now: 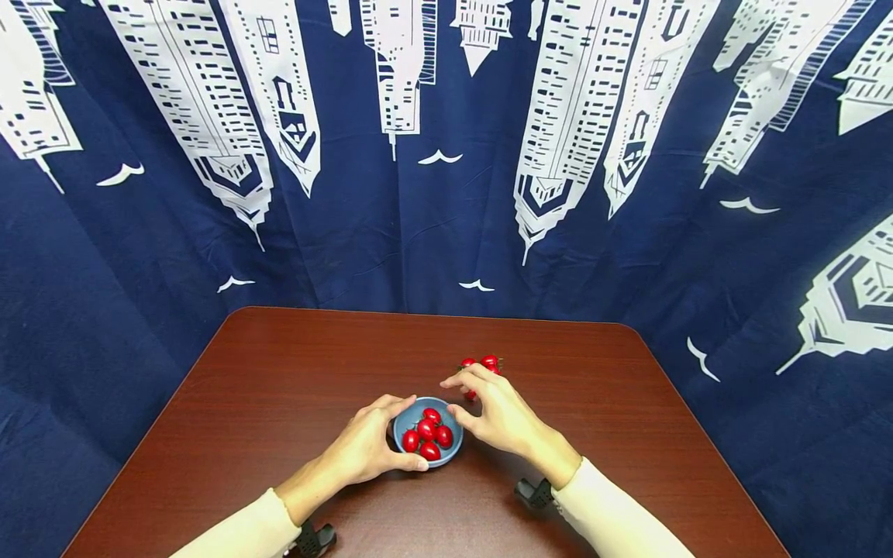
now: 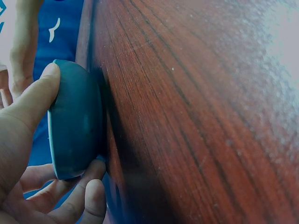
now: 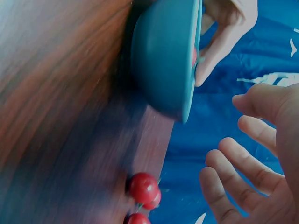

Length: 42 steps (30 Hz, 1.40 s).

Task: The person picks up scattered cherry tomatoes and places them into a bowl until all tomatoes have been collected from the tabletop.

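Note:
A small blue bowl [image 1: 412, 418] stands on the table with several red cherry tomatoes [image 1: 427, 429] inside. My left hand [image 1: 363, 442] grips it from the left, thumb at the near rim and fingers round the far side; the left wrist view shows the bowl's outer wall [image 2: 77, 121] between them. Just right of the bowl, my right hand [image 1: 505, 415] hovers with fingers apart and nothing between them, its thumb close to the rim. Beyond it lie more cherry tomatoes [image 1: 491, 360], partly covered by that hand; some show in the right wrist view [image 3: 144, 187].
The brown wooden table [image 1: 314, 364] has rounded far corners. Behind it and along both sides hangs a dark blue cloth [image 1: 363, 240] with white buildings printed on it. A dark device [image 1: 536, 493] is strapped at the right wrist, another [image 1: 315, 539] at the left.

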Each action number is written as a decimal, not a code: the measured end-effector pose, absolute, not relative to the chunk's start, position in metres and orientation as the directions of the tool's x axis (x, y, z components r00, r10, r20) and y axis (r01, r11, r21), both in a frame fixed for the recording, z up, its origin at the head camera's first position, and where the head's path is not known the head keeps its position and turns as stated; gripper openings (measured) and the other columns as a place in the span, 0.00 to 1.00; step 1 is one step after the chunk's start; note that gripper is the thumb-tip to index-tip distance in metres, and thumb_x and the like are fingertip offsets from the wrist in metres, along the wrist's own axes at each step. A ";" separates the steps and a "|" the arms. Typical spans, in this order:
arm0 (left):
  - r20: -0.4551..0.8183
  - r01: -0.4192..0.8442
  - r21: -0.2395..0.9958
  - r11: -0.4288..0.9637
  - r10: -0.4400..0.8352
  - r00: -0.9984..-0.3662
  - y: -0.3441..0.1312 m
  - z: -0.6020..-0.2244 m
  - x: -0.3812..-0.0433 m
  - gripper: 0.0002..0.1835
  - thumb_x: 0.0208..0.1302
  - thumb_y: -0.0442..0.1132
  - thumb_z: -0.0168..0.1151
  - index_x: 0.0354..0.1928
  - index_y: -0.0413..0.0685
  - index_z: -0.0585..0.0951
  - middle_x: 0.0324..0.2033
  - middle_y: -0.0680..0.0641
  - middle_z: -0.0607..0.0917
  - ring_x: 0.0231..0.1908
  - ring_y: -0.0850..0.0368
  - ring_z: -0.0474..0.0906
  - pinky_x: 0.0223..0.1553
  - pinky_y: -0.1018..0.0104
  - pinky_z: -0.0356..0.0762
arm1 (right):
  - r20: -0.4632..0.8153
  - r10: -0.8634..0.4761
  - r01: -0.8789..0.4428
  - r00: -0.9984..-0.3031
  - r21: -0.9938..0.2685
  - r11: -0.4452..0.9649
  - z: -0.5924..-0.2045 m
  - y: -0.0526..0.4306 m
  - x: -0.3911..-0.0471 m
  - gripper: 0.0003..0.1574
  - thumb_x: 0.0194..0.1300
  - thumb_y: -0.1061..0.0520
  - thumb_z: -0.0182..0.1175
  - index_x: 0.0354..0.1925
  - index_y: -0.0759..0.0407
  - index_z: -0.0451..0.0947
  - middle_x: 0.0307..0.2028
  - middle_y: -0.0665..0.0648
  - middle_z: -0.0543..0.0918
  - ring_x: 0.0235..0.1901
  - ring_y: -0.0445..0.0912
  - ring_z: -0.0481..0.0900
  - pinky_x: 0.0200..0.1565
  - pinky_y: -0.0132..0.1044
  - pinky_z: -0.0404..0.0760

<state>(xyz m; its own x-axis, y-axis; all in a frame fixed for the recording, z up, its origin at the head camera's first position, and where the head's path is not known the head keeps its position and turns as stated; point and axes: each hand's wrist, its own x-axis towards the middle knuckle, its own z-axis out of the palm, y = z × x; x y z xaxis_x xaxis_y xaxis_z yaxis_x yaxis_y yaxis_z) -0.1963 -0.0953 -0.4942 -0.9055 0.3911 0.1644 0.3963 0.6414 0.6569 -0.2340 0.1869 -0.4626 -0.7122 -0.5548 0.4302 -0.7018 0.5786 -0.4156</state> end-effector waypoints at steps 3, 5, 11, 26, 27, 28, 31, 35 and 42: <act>0.166 0.396 0.654 0.645 0.388 -0.906 -0.095 -0.495 -0.196 0.59 0.51 0.59 0.97 0.82 0.40 0.81 0.70 0.45 0.89 0.66 0.45 0.87 0.68 0.44 0.89 | 0.431 -0.538 -0.689 -0.724 -0.427 0.585 -0.466 0.193 -0.239 0.24 0.73 0.57 0.81 0.65 0.53 0.90 0.57 0.58 0.92 0.48 0.55 0.95 0.53 0.54 0.96; 0.171 0.398 0.649 0.648 0.386 -0.906 -0.095 -0.495 -0.196 0.59 0.51 0.58 0.97 0.82 0.41 0.81 0.70 0.46 0.89 0.65 0.46 0.87 0.67 0.47 0.89 | 0.430 -0.524 -0.677 -0.735 -0.438 0.591 -0.468 0.197 -0.243 0.24 0.73 0.57 0.81 0.64 0.54 0.90 0.57 0.59 0.92 0.47 0.55 0.94 0.53 0.55 0.95; 0.172 0.400 0.648 0.648 0.387 -0.906 -0.095 -0.495 -0.196 0.59 0.50 0.58 0.97 0.81 0.41 0.81 0.71 0.45 0.89 0.66 0.46 0.87 0.68 0.46 0.89 | 0.419 -0.502 -0.654 -0.756 -0.456 0.604 -0.476 0.207 -0.252 0.24 0.72 0.59 0.81 0.64 0.55 0.90 0.55 0.60 0.91 0.47 0.54 0.94 0.51 0.54 0.94; 0.143 0.370 0.677 0.637 0.379 -0.914 -0.094 -0.492 -0.194 0.59 0.50 0.57 0.97 0.82 0.42 0.80 0.71 0.46 0.89 0.69 0.42 0.84 0.70 0.38 0.86 | 0.297 -0.496 -0.578 -0.816 -0.412 0.704 -0.489 0.218 -0.265 0.32 0.69 0.58 0.83 0.69 0.54 0.90 0.61 0.51 0.88 0.50 0.50 0.92 0.57 0.44 0.92; 0.145 0.370 0.676 0.637 0.378 -0.914 -0.094 -0.492 -0.194 0.59 0.50 0.57 0.97 0.82 0.42 0.80 0.71 0.46 0.89 0.69 0.41 0.84 0.71 0.38 0.86 | 0.284 -0.502 -0.577 -0.817 -0.407 0.708 -0.489 0.218 -0.266 0.33 0.69 0.58 0.83 0.70 0.54 0.89 0.62 0.52 0.87 0.49 0.48 0.92 0.56 0.43 0.92; 0.146 0.371 0.675 0.638 0.377 -0.915 -0.094 -0.492 -0.194 0.59 0.51 0.57 0.97 0.82 0.42 0.80 0.71 0.46 0.89 0.69 0.41 0.84 0.71 0.38 0.86 | 0.273 -0.508 -0.576 -0.817 -0.405 0.710 -0.489 0.218 -0.266 0.34 0.69 0.58 0.83 0.70 0.55 0.89 0.62 0.52 0.87 0.48 0.47 0.92 0.55 0.42 0.92; 0.149 0.372 0.674 0.639 0.375 -0.915 -0.095 -0.492 -0.194 0.59 0.51 0.57 0.97 0.82 0.42 0.80 0.71 0.46 0.88 0.69 0.40 0.84 0.71 0.37 0.85 | 0.254 -0.522 -0.579 -0.814 -0.404 0.708 -0.491 0.218 -0.267 0.34 0.69 0.60 0.83 0.71 0.56 0.88 0.61 0.55 0.87 0.45 0.46 0.91 0.53 0.40 0.92; 0.149 0.371 0.674 0.639 0.374 -0.915 -0.095 -0.493 -0.194 0.59 0.51 0.57 0.97 0.82 0.42 0.81 0.72 0.45 0.88 0.69 0.38 0.84 0.70 0.35 0.85 | 0.261 -0.543 -0.601 -0.798 -0.400 0.691 -0.494 0.217 -0.270 0.29 0.70 0.65 0.81 0.67 0.58 0.90 0.58 0.58 0.88 0.42 0.45 0.90 0.50 0.37 0.92; 0.157 0.380 0.674 0.634 0.379 -0.912 -0.095 -0.493 -0.195 0.58 0.51 0.56 0.97 0.82 0.42 0.80 0.73 0.45 0.88 0.70 0.39 0.84 0.71 0.36 0.86 | 0.291 -0.554 -0.626 -0.780 -0.371 0.686 -0.497 0.216 -0.272 0.22 0.68 0.70 0.79 0.58 0.58 0.93 0.52 0.58 0.89 0.40 0.47 0.90 0.44 0.31 0.88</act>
